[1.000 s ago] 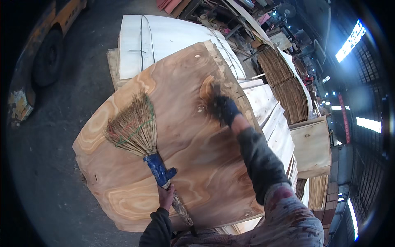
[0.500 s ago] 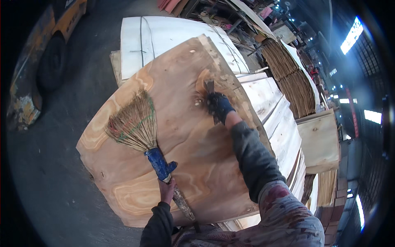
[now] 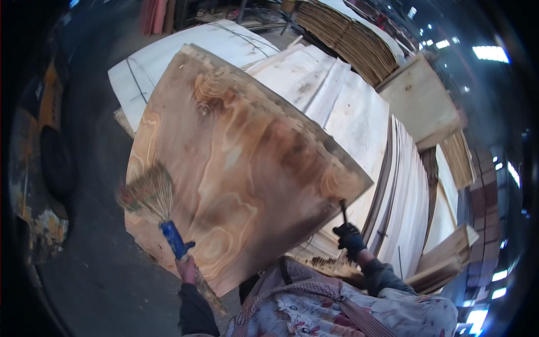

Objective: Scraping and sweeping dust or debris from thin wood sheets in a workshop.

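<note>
My bare left hand (image 3: 187,269) is wrapped around the handle of a short straw broom (image 3: 172,238) with a blue-wrapped neck. Its fanned bristles lie over the left edge of a large brown wood sheet (image 3: 185,163) with swirling grain. At the sheet's right corner, my right hand (image 3: 349,238) in a dark glove grips a scraper (image 3: 344,212). The scraper looks thin and edge-on here, and its tip is at or very near the corner; firm contact is hard to tell.
Pale veneer sheets (image 3: 353,109) are stacked to the right, beside a pale board (image 3: 421,101). A strapped white stack (image 3: 168,53) stands beyond the brown sheet. Brown veneer bundles (image 3: 348,42) lie farther back. At far left is a worn yellow vehicle (image 3: 48,168) on the dark floor.
My right hand has swept the scraper from the sheet's upper middle toward me, to its right corner. My left hand and the broom have shifted left in view, as the whole view turned.
</note>
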`<state>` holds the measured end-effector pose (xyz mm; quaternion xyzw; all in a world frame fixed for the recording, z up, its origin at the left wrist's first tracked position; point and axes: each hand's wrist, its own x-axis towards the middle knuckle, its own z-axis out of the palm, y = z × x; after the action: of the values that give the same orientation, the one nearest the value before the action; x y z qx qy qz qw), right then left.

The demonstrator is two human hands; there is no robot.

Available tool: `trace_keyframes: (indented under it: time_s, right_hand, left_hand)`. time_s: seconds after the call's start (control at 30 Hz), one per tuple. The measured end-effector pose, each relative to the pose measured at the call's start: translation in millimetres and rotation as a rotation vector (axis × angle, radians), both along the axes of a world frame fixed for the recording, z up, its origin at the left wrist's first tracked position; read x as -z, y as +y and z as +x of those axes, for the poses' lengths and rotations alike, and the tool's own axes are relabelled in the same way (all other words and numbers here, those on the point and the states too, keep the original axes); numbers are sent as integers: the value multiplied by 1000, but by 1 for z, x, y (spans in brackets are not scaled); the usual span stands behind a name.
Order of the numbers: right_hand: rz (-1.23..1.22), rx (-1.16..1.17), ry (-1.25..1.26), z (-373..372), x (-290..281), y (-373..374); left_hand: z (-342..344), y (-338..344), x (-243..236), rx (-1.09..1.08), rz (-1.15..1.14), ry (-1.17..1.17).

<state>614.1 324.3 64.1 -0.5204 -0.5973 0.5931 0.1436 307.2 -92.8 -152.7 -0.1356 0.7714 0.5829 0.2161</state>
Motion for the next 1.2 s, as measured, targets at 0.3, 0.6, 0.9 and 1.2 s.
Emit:
trace_keyframes:
  time_s: [0.3,0.6,0.9,1.2]
  right_hand:
    - [208,81,219,-55,1,12]
    - [39,-222,254,1,89,105]
    - [-24,-450,337,-29,92,101]
    - [7,-336,213,-70,29,-124]
  left_hand:
    - [180,-220,-10,-60,-698,-77]
    - [394,-295,-164,-132,-761,-375]
    - [575,-369,-193,-404,-716,-637]
    - [420,-350,-204,-1210,764,284]
